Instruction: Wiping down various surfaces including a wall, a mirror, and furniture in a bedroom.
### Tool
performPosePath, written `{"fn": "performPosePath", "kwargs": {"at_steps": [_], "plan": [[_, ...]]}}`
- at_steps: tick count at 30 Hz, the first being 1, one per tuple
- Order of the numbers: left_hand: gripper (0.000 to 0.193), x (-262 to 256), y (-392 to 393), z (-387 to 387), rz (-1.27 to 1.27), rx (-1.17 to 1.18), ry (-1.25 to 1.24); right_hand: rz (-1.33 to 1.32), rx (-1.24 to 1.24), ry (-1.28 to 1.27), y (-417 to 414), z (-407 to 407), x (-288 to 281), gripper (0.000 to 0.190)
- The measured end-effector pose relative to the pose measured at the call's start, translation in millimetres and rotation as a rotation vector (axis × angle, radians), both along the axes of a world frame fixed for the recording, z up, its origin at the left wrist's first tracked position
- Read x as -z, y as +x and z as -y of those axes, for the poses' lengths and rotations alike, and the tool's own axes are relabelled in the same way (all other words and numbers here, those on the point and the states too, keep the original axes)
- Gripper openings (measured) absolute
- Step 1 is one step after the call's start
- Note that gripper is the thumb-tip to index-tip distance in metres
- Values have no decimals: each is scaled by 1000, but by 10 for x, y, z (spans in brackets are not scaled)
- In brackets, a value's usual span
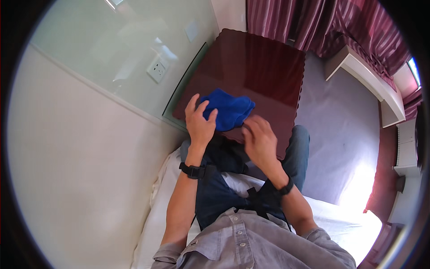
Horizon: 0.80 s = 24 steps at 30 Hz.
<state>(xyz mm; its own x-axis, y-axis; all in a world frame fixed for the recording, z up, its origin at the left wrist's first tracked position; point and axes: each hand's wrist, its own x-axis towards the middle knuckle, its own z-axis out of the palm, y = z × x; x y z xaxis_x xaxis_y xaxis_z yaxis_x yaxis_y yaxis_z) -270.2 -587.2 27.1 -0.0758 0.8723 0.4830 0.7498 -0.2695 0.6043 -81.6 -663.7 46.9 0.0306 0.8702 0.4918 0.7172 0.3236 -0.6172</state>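
Note:
A folded blue cloth (pixel 228 109) lies on the near left part of a dark red table with a scalloped edge (pixel 262 74). My left hand (pixel 201 119) is at the cloth's left side, its fingers spread and curved over that edge. At the cloth's lower right corner is my right hand (pixel 260 136), slightly blurred, with its fingers bent and the fingertips at or close to the fabric. Whether the right fingers pinch the cloth cannot be told. Both wrists carry black straps.
A pale wall with a glossy panel and a power socket (pixel 157 69) runs along the left, a glass pane edge (pixel 184 80) beside the table. Purple curtains (pixel 275 20) hang behind. A white shelf unit (pixel 366 77) stands right on grey flooring. My legs are under the table's near edge.

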Motion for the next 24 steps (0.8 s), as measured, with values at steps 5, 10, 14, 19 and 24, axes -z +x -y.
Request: {"fn": "performPosePath", "kwargs": {"at_steps": [5,10,14,19,24], "plan": [[29,351,-248,-67,20,-162,6,361,-145,27,-678,-834,564,58],[26,495,-460,-146,7,-169,-50,494,-92,-31,-406,-1607,711,63],[24,577,-469,-264,-46,-174,-62,574,184,-195,603,-2168,712,67],[22,608,-363,-412,-108,-185,-26,557,355,-132,1107,-1542,781,63],[19,619,-304,-628,-97,-262,-30,488,4,-197,127,-169,591,69]]}}
